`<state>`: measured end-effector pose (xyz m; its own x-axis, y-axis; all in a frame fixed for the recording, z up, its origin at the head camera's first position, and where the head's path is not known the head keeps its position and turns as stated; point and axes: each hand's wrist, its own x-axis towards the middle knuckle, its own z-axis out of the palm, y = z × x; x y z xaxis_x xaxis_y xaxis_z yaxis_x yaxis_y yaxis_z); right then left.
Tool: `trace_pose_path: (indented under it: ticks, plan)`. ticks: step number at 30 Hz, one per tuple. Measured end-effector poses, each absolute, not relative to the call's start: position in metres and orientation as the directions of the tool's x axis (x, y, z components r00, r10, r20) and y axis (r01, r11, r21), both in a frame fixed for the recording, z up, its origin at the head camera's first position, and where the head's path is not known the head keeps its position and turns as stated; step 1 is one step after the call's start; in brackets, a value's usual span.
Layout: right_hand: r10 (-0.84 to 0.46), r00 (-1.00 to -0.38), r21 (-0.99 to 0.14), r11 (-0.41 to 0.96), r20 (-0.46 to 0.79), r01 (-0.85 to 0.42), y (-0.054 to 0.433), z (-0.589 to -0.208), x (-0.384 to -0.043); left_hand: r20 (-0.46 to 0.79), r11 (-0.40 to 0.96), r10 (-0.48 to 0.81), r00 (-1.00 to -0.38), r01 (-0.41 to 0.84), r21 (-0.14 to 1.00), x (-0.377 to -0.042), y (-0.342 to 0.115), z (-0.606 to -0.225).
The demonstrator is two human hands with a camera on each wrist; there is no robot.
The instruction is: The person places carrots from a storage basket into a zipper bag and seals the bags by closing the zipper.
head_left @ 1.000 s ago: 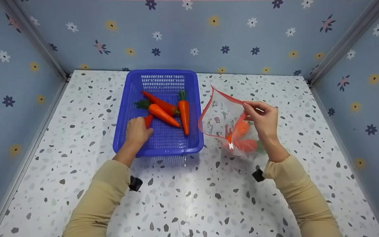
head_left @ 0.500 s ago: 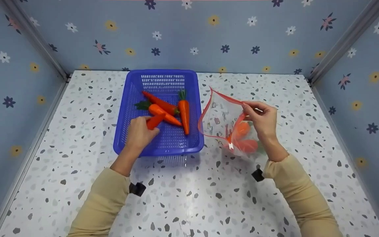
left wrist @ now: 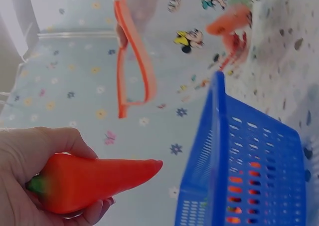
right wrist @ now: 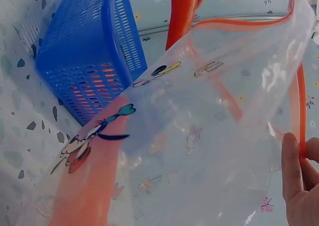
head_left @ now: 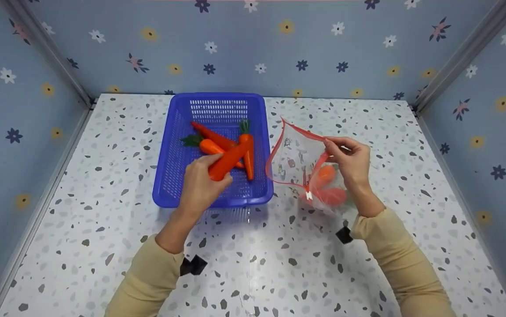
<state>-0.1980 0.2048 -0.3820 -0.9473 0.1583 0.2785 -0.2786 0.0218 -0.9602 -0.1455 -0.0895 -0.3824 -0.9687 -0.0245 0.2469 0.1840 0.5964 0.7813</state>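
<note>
My left hand (head_left: 202, 185) grips a red chili pepper (head_left: 231, 160) above the blue basket (head_left: 213, 203). In the left wrist view the green stem end of the pepper (left wrist: 94, 182) lies against the palm, its tip pointing away. Below it in the basket are two carrots, one (head_left: 247, 163) upright in view and one (head_left: 211, 146) slanted, plus another red pepper (head_left: 209, 133). My right hand (head_left: 350, 160) pinches the red-edged mouth of a clear printed zip bag (head_left: 295, 154), which gapes toward the basket. Orange and red vegetables (head_left: 333, 196) show blurred through its plastic.
The basket stands left of the bag on a white speckled tabletop (head_left: 253, 264). A blue flowered panel (head_left: 235, 48) rises behind the table, with similar panels at both sides. Small black devices (head_left: 344, 234) sit at both wrists.
My left hand has lifted the red chili pepper from the basket's left side and carried it rightward, its tip now over the carrots. The right hand and bag stay nearly still.
</note>
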Motion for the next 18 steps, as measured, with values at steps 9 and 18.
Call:
trace_pose_path:
  ticks: [9,18]
  plan:
    - [0.179,-0.941,-0.958,0.04,0.287,-0.284,0.206,-0.388,-0.201,0.329,0.531,0.002,-0.944,0.28,0.8,-0.128,-0.076,-0.369]
    - [0.175,-0.947,-0.963,0.048,0.271,-0.267,0.206,-0.388,-0.201,0.379,0.469,0.054,-0.924,0.359,0.807,-0.117,-0.059,-0.37]
